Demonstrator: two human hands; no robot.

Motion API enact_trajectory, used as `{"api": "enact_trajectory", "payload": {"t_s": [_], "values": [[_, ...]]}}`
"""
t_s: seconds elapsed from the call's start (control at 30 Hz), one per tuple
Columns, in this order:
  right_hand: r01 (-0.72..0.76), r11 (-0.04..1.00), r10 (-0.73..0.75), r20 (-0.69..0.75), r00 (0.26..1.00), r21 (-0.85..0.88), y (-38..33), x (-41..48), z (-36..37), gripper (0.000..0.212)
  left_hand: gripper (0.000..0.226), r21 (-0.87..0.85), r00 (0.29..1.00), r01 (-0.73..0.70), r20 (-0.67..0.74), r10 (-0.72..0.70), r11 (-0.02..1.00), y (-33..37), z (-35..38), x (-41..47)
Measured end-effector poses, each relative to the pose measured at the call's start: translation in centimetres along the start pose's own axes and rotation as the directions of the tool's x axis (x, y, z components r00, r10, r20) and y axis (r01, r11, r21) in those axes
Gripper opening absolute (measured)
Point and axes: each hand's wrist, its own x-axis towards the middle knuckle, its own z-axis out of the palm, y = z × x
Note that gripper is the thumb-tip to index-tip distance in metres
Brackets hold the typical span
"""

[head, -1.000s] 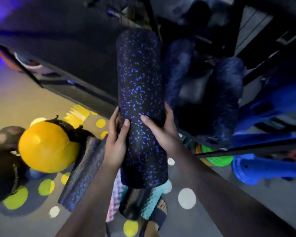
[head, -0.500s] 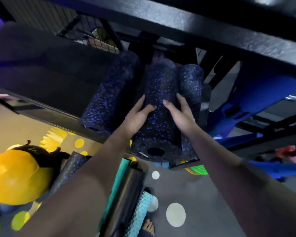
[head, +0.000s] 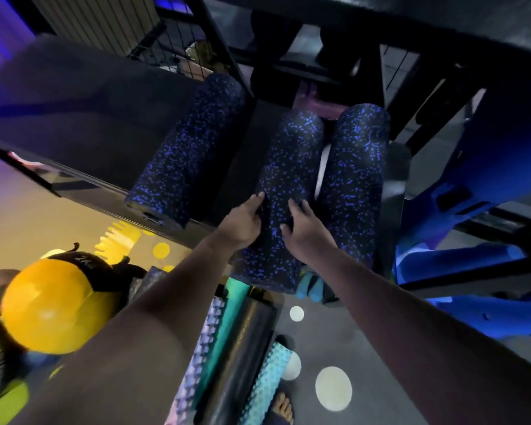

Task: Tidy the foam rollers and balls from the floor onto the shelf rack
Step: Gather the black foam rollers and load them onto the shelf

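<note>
At about eight o'clock in the head view, a yellow ball (head: pixel 56 305) sits low on the floor (head: pixel 380 363) with a dark, blurred shape behind it that may be another ball; neither has reached the shelf rack (head: pixel 83 185). Toward ten o'clock the rack's dark shelf stretches away, and on it, near eleven o'clock, lies the left speckled roller (head: pixel 190 148), set apart from the others. At the centre, the left hand (head: pixel 242 222) and the right hand (head: pixel 304 237) both wrap their fingers round the near part of the middle speckled roller (head: pixel 288 185), which lies lengthwise on the shelf with its near end jutting past the front edge, so it looks not quite seated. Just beside it at one o'clock lies the right speckled roller (head: pixel 356 179), close against it further back. That makes three rollers up, the third probably needing a last push inward. Under the forearms at six o'clock, four rollers wait on the floor side by side: a ridged lilac roller (head: pixel 196 357), a teal roller (head: pixel 227 320), a dark smooth roller (head: pixel 242 348) and a knobbly teal roller (head: pixel 267 384), with a bare foot (head: pixel 284 406) just next to the last. At three o'clock, blue equipment (head: pixel 472 179) crowds the rack's right side, so free room seems to lie mostly leftward, and the low upper beam may hamper lifting the ball in.
</note>
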Motion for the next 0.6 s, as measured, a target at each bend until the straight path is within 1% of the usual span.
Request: {"api": "enact_trajectory", "payload": {"t_s": [0.03, 0.07, 0.1, 0.13, 0.17, 0.2, 0.23, 0.27, 0.33, 0.37, 0.4, 0.43, 0.5, 0.53, 0.57, 0.6], "values": [[-0.013, 0.999, 0.011, -0.035, 0.999, -0.040, -0.3, -0.1, 0.5, 0.065, 0.056, 0.043, 0.999, -0.035, -0.011, 0.035, 0.998, -0.6, -0.1, -0.4], [-0.005, 0.995, -0.004, -0.095, 0.995, -0.097, -0.5, -0.3, 1.1, 0.063, 0.055, 0.101, 0.995, -0.071, -0.056, 0.077, 0.992, -1.3, -0.4, -0.7], [0.029, 0.984, -0.058, -0.161, 0.985, -0.174, -0.8, -0.6, 1.4, 0.060, 0.053, 0.173, 0.983, -0.094, -0.140, 0.119, 0.980, -2.2, -0.9, -0.9], [0.084, 0.962, -0.140, -0.204, 0.969, -0.261, -1.2, -0.8, 1.8, 0.059, 0.050, 0.262, 0.953, -0.085, -0.261, 0.156, 0.961, -3.2, -1.7, -1.0], [0.147, 0.931, -0.226, -0.212, 0.951, -0.334, -1.6, -0.9, 2.1, 0.059, 0.048, 0.334, 0.907, -0.034, -0.386, 0.170, 0.942, -4.4, -2.8, -1.2], [0.200, 0.900, -0.287, -0.181, 0.941, -0.387, -2.1, -0.9, 2.5, 0.060, 0.048, 0.377, 0.864, 0.040, -0.478, 0.158, 0.925, -5.6, -4.1, -1.3], [0.228, 0.892, -0.299, -0.132, 0.945, -0.391, -2.7, -0.8, 2.8, 0.061, 0.052, 0.400, 0.851, 0.122, -0.514, 0.112, 0.909, -6.9, -5.6, -1.3], [0.224, 0.905, -0.268, -0.074, 0.961, -0.363, -3.4, -0.6, 3.3, 0.062, 0.058, 0.406, 0.865, 0.208, -0.500, 0.027, 0.890, -8.4, -6.9, -1.2], [0.195, 0.932, -0.203, 0.005, 0.979, -0.307, -4.6, 0.0, 4.3, 0.066, 0.068, 0.418, 0.893, 0.367, -0.409, -0.188, 0.831, -11.1, -9.0, -1.0], [0.183, 0.935, -0.185, 0.020, 0.982, -0.303, -5.3, 0.3, 4.7, 0.065, 0.072, 0.443, 0.894, 0.408, -0.371, -0.251, 0.798, -12.2, -9.7, -1.0], [0.172, 0.938, -0.172, 0.027, 0.985, -0.302, -6.0, 0.7, 4.9, 0.064, 0.076, 0.477, 0.899, 0.412, -0.352, -0.261, 0.776, -12.9, -10.2, -1.1], [0.163, 0.946, -0.163, 0.025, 0.986, -0.280, -6.8, 1.1, 4.9, 0.061, 0.079, 0.511, 0.908, 0.392, -0.350, -0.231, 0.765, -13.3, -10.5, -1.3], [0.149, 0.968, -0.150, 0.007, 0.989, -0.203, -8.0, 1.6, 5.0, 0.054, 0.082, 0.561, 0.924, 0.316, -0.364, -0.115, 0.765, -13.0, -10.7, -2.0], [0.141, 0.978, -0.146, -0.020, 0.989, -0.155, -8.3, 1.5, 5.0, 0.050, 0.081, 0.588, 0.938, 0.247, -0.345, -0.038, 0.770, -12.6, -10.4, -2.3], [0.135, 0.987, -0.142, -0.082, 0.986, -0.093, -8.2, 1.3, 5.3, 0.048, 0.080, 0.610, 0.947, 0.158, -0.317, 0.056, 0.776, -12.2, -9.9, -2.7], [0.119, 0.992, -0.122, -0.154, 0.981, -0.028, -8.1, 0.6, 5.6, 0.052, 0.078, 0.608, 0.940, 0.068, -0.305, 0.153, 0.791, -12.0, -9.2, -3.1]]}}
